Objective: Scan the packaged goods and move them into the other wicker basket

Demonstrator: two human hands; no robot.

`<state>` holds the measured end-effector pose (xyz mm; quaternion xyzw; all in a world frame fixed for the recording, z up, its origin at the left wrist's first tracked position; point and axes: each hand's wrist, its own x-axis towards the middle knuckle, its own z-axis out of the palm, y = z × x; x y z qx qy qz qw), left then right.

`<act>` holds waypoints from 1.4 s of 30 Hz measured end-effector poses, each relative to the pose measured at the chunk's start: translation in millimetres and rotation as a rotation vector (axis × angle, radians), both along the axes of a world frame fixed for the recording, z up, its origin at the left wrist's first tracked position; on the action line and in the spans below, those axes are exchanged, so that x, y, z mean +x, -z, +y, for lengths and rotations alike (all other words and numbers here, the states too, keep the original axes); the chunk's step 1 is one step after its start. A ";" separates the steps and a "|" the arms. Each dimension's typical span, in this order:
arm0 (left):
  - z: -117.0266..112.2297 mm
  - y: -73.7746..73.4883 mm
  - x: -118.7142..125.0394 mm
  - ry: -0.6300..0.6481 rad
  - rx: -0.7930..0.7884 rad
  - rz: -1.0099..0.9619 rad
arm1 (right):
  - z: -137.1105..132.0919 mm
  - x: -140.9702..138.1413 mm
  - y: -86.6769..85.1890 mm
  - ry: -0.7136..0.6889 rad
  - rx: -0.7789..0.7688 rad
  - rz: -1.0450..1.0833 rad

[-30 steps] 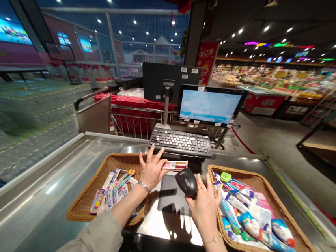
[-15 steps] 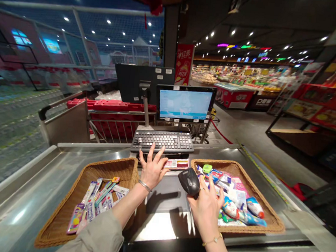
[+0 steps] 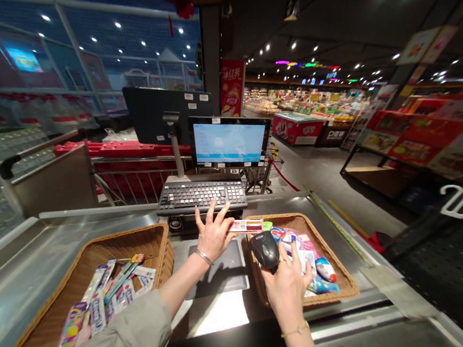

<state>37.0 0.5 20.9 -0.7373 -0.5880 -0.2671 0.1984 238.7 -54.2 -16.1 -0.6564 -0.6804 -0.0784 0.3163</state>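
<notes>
My left hand (image 3: 214,236) holds a slim, flat package (image 3: 247,226) by its left end, with a barcode facing up; its other fingers spread in front of the keyboard (image 3: 202,195). A black handheld barcode scanner (image 3: 264,248) is in my right hand (image 3: 289,280), its head just below the package. Behind that hand sits the right wicker basket (image 3: 344,274), holding mixed packets and a blue-and-white item (image 3: 326,269) with a red tip. The left wicker basket (image 3: 73,267) contains several toothbrush-like slim packs (image 3: 97,310), partly covered by my sleeve.
Past the keyboard stands a lit monitor (image 3: 229,145), with a second dark screen (image 3: 159,115) seen from behind. A metal counter (image 3: 129,219) runs under the baskets. Red-and-white shelving (image 3: 415,131) and a chest freezer (image 3: 297,128) are farther back to the right.
The view has swung to the right, so the scene sits farther left. Both hands have shifted right relative to the counter, bringing the package to the right basket's back edge and the scanner over that basket.
</notes>
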 end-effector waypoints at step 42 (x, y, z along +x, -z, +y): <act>45.2 47.7 140.6 0.218 -0.109 -0.074 | 4.4 90.6 16.8 0.255 -0.042 0.022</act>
